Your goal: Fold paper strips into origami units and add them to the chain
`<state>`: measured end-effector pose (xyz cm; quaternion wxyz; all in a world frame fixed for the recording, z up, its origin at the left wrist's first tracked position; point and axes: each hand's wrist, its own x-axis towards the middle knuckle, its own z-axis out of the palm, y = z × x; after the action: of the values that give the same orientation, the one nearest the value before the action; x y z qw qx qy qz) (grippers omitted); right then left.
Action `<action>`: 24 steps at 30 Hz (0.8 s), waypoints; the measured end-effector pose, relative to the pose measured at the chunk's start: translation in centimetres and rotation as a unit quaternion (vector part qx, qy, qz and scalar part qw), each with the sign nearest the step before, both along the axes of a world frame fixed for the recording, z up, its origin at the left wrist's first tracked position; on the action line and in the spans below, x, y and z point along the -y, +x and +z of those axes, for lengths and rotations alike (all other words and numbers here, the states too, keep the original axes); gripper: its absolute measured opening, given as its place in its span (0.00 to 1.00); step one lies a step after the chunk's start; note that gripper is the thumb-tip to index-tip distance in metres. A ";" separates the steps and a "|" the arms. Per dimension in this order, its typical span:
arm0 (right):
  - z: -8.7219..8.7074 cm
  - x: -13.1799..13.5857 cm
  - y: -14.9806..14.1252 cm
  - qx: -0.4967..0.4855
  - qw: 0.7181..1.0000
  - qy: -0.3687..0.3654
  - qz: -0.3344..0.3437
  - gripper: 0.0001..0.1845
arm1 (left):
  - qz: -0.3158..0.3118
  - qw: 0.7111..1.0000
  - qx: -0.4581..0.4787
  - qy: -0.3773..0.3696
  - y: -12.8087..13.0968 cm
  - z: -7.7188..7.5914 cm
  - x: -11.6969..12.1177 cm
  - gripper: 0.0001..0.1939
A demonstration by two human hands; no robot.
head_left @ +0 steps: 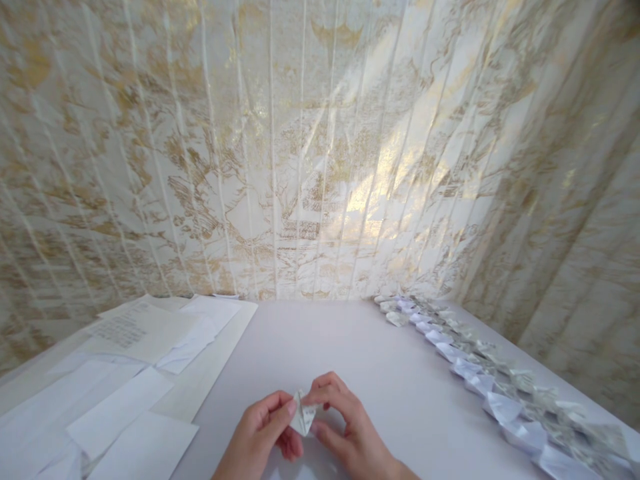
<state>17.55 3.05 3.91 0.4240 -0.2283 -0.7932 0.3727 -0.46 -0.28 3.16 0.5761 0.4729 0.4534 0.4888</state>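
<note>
Between my two hands, over the front middle of the table, is a small piece of folded paper (303, 420) with print on it and a pointed lower corner. My left hand (267, 427) pinches its left side between thumb and fingers. On the other side, my right hand (345, 420) has its index finger at the upper edge and its thumb near the lower right edge. The fingers hide part of the folds.
Loose white and printed paper sheets (133, 400) overlap on the left of the white table (320, 340). Along the right side run rows of folded paper pieces (480, 383), white and printed. A patterned white-and-gold curtain (280, 147) hangs behind the table and on the right.
</note>
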 end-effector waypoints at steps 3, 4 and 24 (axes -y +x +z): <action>0.0 -0.1 -0.2 -0.016 0.999 -0.020 0.023 0.09 | -0.023 0.999 0.022 -0.008 0.3 -0.2 0.0 0.23; 0.0 -0.1 -0.3 -0.022 0.999 -0.023 0.020 0.10 | -0.032 0.999 0.028 -0.008 0.3 -0.2 -0.1 0.23; -1.2 0.3 -1.2 -0.127 0.958 -0.258 -0.006 0.21 | -0.087 0.996 0.026 -0.012 0.5 -0.2 0.2 0.23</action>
<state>16.38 2.77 2.75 0.4502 -0.2854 -0.6085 0.5879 0.08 -0.49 2.91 0.6335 0.4909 0.4010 0.4438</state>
